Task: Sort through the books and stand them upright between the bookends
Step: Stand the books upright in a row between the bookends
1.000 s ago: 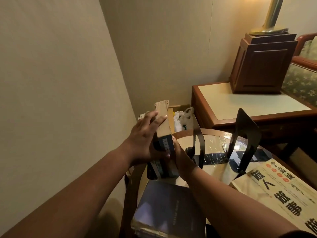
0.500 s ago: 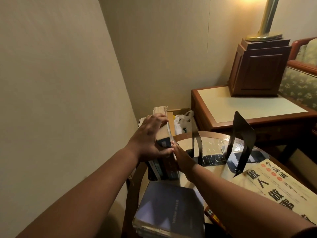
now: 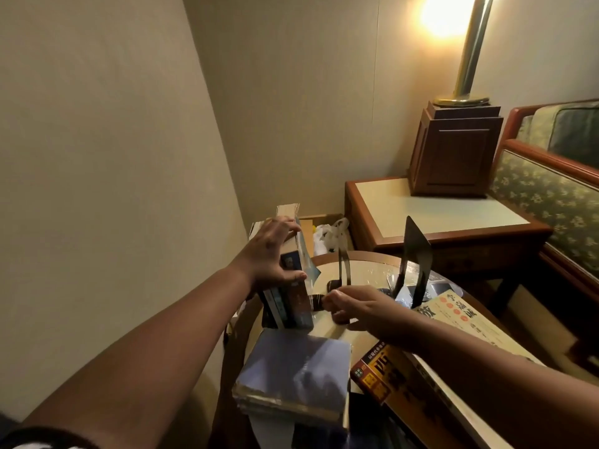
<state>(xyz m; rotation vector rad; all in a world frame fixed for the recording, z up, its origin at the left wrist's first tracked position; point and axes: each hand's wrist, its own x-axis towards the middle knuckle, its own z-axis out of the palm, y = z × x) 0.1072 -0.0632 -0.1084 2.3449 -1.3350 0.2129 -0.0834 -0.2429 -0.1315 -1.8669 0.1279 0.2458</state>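
Books (image 3: 287,296) stand upright at centre-left on the table (image 3: 369,267); the left hand (image 3: 272,257) clamps its fingers over them so they don't topple. The right hand (image 3: 366,307) seems to pinch the near bookend (image 3: 343,268) by its base, probably to slide it against them. The far bookend (image 3: 416,251) waits further right.

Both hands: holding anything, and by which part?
Left hand grips the upright books, fingers over the top edge, thumb on a spine. Right hand curls at the base of the near bookend; hold cannot be told.
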